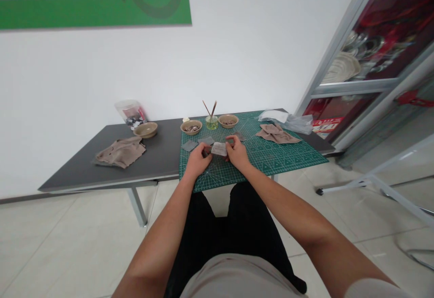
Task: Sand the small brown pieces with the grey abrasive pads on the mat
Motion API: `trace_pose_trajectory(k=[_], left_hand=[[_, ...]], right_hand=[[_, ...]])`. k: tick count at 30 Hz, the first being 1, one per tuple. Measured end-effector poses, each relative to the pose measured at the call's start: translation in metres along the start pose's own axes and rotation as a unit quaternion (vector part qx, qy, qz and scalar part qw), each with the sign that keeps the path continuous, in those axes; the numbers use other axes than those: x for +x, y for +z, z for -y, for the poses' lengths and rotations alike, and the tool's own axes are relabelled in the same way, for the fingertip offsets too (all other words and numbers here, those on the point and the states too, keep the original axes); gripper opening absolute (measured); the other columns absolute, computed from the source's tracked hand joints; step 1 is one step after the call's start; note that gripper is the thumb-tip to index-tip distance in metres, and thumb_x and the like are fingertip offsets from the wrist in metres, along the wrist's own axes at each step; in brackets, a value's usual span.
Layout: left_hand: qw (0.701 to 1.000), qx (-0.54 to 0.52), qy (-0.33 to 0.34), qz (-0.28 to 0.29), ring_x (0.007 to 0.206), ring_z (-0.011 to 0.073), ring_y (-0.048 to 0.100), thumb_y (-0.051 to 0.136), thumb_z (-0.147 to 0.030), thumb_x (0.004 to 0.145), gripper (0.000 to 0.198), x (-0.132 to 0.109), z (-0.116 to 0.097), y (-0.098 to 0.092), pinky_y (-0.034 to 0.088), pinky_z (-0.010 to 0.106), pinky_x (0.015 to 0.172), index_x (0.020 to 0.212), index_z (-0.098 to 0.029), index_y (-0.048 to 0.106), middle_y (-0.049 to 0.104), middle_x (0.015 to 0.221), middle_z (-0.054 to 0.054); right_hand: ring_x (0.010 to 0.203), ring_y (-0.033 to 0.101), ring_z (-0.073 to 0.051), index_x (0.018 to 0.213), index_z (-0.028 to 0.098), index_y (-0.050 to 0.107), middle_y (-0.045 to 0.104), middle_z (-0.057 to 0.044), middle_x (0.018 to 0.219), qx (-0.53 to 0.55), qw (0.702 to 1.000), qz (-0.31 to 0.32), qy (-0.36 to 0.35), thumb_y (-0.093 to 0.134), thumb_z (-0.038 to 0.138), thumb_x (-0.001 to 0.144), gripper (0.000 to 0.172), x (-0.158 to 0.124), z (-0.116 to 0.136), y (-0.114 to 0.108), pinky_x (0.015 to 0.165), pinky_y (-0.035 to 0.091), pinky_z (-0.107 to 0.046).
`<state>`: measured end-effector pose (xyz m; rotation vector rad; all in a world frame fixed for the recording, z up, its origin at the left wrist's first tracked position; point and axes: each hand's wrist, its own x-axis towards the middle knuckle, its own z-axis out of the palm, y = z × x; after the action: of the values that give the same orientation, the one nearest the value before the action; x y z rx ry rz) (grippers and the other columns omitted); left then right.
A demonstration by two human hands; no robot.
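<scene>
Between my two hands, over the green cutting mat (271, 158), is a small pale grey rectangular piece (219, 149) with rounded corners. My left hand (199, 158) has curled fingers and pinches its left edge. At the opposite edge, the thumb and fingers of my right hand (238, 154) close on the same piece. What the piece is made of cannot be told from here. Just beyond my left hand lie a dark grey square sheet (190, 145) and a second grey sheet (205, 141). Another greyish sheet (240, 136) is partly hidden behind my right fingers.
Behind the sheets stand a bowl of small pieces (191, 128), a glass jar (212, 123) with thin sticks, and another bowl (228, 121). A brown cloth (276, 134) and plastic bag (298, 123) lie right; another cloth (120, 152), bowl (145, 130) and clear tub (130, 112) are left.
</scene>
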<state>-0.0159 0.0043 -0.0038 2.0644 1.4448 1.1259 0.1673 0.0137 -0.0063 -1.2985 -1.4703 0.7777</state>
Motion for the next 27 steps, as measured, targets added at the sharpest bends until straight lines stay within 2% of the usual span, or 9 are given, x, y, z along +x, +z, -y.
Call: trace_pose_trajectory(k=[3,6,9,12,14,17,19,23,27], left_hand=[[1.0,0.005,0.011,-0.005,0.074,0.0153,0.056,0.061,-0.017,0.078,0.016,-0.001,0.0,0.0,0.045,0.028,0.072,0.093,-0.019,0.064,0.064,0.085,0.0],[0.999,0.029,0.037,-0.002,0.083,0.0174,0.058,0.06,-0.016,0.079,0.013,-0.002,0.0,0.0,0.047,0.03,0.079,0.089,-0.02,0.066,0.065,0.087,0.002],[0.997,0.051,0.053,0.009,0.085,0.0183,0.059,0.059,-0.016,0.08,0.012,-0.003,-0.001,0.0,0.048,0.032,0.081,0.087,-0.02,0.068,0.064,0.086,0.003],[0.996,0.06,0.059,0.025,0.08,0.0177,0.058,0.06,-0.018,0.082,0.011,-0.002,-0.001,0.001,0.048,0.031,0.078,0.086,-0.02,0.07,0.064,0.086,0.003],[0.997,0.051,0.047,0.018,0.078,0.0172,0.058,0.062,-0.019,0.081,0.015,-0.001,0.0,0.002,0.048,0.031,0.077,0.093,-0.02,0.071,0.064,0.086,0.003],[0.999,0.029,0.003,-0.016,0.077,0.0169,0.059,0.064,-0.018,0.08,0.027,0.001,0.002,0.004,0.049,0.031,0.077,0.107,-0.019,0.069,0.066,0.087,0.003],[0.999,0.024,-0.012,-0.029,0.079,0.0172,0.061,0.064,-0.017,0.08,0.025,0.002,0.004,0.004,0.05,0.032,0.078,0.104,-0.018,0.07,0.067,0.088,0.004],[0.999,0.005,-0.033,-0.032,0.078,0.0172,0.063,0.065,-0.015,0.079,0.014,0.001,0.003,0.003,0.051,0.032,0.079,0.091,-0.018,0.071,0.069,0.085,0.004],[0.998,-0.027,-0.045,-0.024,0.078,0.0169,0.065,0.064,-0.013,0.077,0.013,0.001,0.001,0.003,0.052,0.031,0.078,0.088,-0.018,0.068,0.07,0.082,0.003]], right_hand=[[0.042,0.059,-0.014,0.104,0.022,0.057,0.062,0.003,0.059,0.013,1.0,0.012,-0.001,0.047,0.03,0.092,0.018,0.001,-0.003,0.002,0.04,0.044,-0.023],[0.048,0.061,-0.014,0.101,0.02,0.059,0.067,-0.001,0.072,0.04,0.999,0.02,0.009,0.058,0.037,0.086,0.023,0.005,-0.008,0.004,0.041,0.047,-0.025],[0.062,0.066,-0.017,0.118,0.021,0.053,0.07,-0.004,0.092,0.088,0.995,0.05,0.004,0.075,0.037,0.07,0.054,0.01,-0.017,0.007,0.048,0.053,-0.028],[0.07,0.067,-0.019,0.134,0.022,0.04,0.071,-0.003,0.093,0.131,0.991,0.036,0.002,0.076,0.032,0.066,0.078,0.014,-0.025,0.008,0.057,0.055,-0.031],[0.072,0.067,-0.018,0.131,0.021,0.043,0.07,-0.002,0.088,0.139,0.99,-0.008,-0.001,0.072,0.031,0.067,0.071,0.016,-0.027,0.006,0.064,0.055,-0.032],[0.073,0.064,-0.017,0.101,0.018,0.057,0.068,-0.001,0.082,0.111,0.993,-0.029,-0.03,0.066,0.033,0.069,0.036,0.015,-0.024,0.002,0.071,0.051,-0.031],[0.072,0.061,-0.017,0.084,0.019,0.058,0.065,-0.001,0.078,0.069,0.996,-0.03,-0.053,0.062,0.033,0.071,0.02,0.013,-0.019,0.0,0.073,0.049,-0.031],[0.079,0.062,-0.018,0.079,0.022,0.05,0.066,-0.002,0.084,0.012,0.995,-0.044,-0.088,0.055,0.026,0.072,0.01,0.005,-0.012,0.001,0.079,0.047,-0.032],[0.085,0.061,-0.02,0.083,0.024,0.042,0.065,-0.005,0.089,-0.038,0.987,0.0,-0.154,0.047,0.019,0.075,0.011,-0.001,-0.011,0.008,0.083,0.046,-0.035]])
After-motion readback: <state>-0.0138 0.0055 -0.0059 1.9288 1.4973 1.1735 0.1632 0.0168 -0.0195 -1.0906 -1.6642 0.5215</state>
